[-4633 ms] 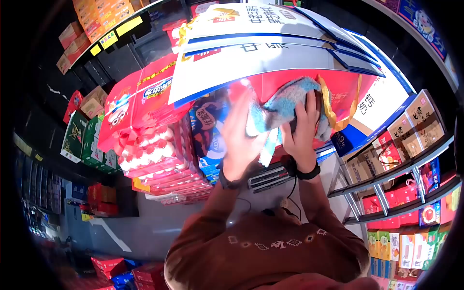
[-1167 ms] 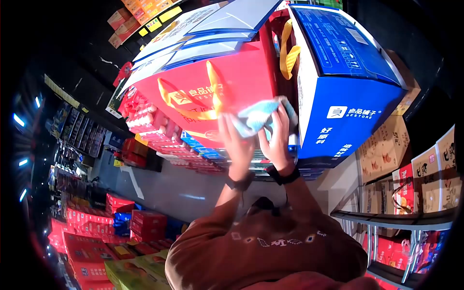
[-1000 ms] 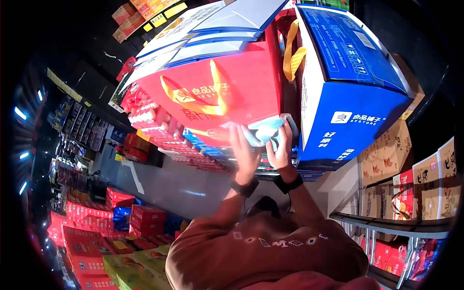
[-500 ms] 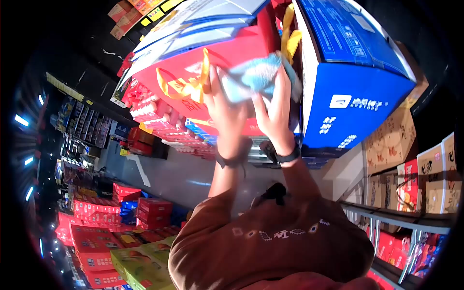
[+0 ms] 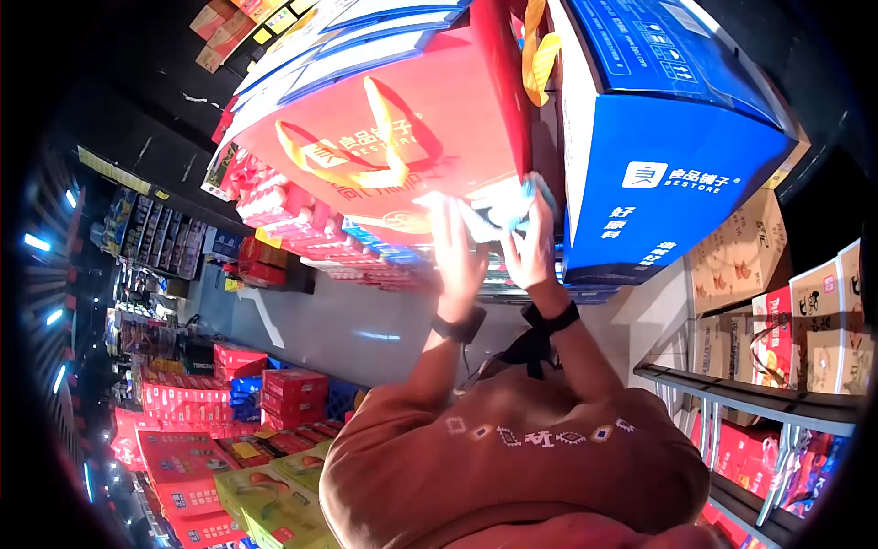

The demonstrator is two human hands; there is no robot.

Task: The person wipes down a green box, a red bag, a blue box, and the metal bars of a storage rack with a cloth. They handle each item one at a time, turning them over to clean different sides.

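A light blue and white cloth (image 5: 498, 209) is bunched between my two hands, in front of the lower edge of a red gift box (image 5: 439, 101) with a yellow ribbon handle (image 5: 391, 137). My right hand (image 5: 530, 245) is closed around the cloth's right end, with the thumb pressed against it. My left hand (image 5: 460, 252) has the cloth's left edge at its thumb, its fingers pointing up along the box front; glare washes out the fingertips. To the right stands a large blue carton (image 5: 677, 174).
Red packages (image 5: 283, 206) are stacked below and left of the gift box. Brown cartons (image 5: 741, 256) and a metal-edged shelf (image 5: 750, 398) are at the right. Green boxes (image 5: 274, 499) and red boxes (image 5: 187, 457) are at lower left, beside the grey floor (image 5: 366, 329).
Both hands and the cloth have moved down, closer to my body. The cloth is more bunched, and the gift box's printed front and ribbon are now uncovered.
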